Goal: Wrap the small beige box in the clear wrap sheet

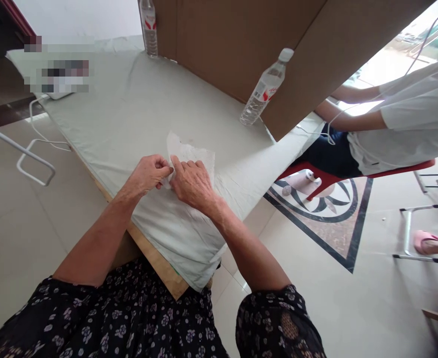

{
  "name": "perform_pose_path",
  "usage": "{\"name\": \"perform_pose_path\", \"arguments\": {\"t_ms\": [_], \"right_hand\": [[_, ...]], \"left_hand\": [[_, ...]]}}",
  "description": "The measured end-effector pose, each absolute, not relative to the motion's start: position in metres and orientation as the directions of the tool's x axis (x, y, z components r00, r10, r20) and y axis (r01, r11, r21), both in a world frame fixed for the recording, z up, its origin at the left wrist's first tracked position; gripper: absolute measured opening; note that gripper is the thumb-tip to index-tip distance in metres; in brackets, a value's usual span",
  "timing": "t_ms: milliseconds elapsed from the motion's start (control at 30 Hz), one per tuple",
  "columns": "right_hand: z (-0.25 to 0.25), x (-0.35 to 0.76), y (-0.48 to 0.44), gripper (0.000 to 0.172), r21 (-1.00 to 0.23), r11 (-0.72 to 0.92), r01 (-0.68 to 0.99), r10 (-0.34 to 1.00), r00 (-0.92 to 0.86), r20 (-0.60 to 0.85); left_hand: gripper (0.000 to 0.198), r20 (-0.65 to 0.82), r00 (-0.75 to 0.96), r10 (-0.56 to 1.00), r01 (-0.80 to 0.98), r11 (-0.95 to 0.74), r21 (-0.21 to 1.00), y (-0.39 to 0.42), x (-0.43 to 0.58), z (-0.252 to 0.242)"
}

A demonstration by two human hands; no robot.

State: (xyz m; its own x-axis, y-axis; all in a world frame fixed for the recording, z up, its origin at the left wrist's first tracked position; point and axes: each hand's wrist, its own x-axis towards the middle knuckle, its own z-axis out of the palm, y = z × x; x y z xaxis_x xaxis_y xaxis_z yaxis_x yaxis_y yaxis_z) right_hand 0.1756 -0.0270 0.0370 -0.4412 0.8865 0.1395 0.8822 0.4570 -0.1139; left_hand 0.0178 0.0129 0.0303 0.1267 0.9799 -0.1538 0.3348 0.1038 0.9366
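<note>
A thin white tissue-like sheet (191, 151) lies over the pale cloth on the table, its top edge uneven. My left hand (150, 175) is closed in a pinch at the sheet's left side; whatever is between its fingertips is too small to make out. Close beside it, my right hand (192, 181) rests on the sheet with fingers bent and pressed together, its fingertips near those of my left hand. What lies under the right palm is hidden.
Two clear bottles stand by a brown cardboard panel (219, 44): one (263, 92) at its right, another (150, 30) farther back. A white cable hangs by the table's left edge. At the right, a person in a white shirt (420, 119) sits on a red chair (390, 169).
</note>
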Motion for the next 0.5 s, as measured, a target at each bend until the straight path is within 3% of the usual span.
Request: {"name": "perform_pose_path", "arguments": {"t_ms": [133, 333, 433, 500], "right_hand": [[0.038, 0.183, -0.033, 0.062, -0.215, 0.442, 0.871, 0.896, -0.415, 0.160], [0.034, 0.196, -0.039, 0.071, -0.409, 0.452, 0.793, 0.892, -0.412, 0.188], [0.028, 0.207, -0.041, 0.067, -0.487, 0.467, 0.738, 0.884, -0.378, 0.275], [0.025, 0.218, -0.045, 0.056, -0.525, 0.418, 0.742, 0.901, -0.265, 0.343]], "left_hand": [[0.010, -0.141, 0.212, 0.967, 0.376, 0.052, 0.925, 0.013, 0.023, 0.033], [0.028, -0.157, 0.455, 0.876, 0.466, -0.085, 0.881, 0.014, 0.016, 0.038], [0.032, -0.090, 0.514, 0.853, 0.541, -0.241, 0.806, 0.012, 0.015, 0.044], [0.034, -0.047, 0.536, 0.843, 0.573, -0.323, 0.753, 0.010, 0.013, 0.046]]}}
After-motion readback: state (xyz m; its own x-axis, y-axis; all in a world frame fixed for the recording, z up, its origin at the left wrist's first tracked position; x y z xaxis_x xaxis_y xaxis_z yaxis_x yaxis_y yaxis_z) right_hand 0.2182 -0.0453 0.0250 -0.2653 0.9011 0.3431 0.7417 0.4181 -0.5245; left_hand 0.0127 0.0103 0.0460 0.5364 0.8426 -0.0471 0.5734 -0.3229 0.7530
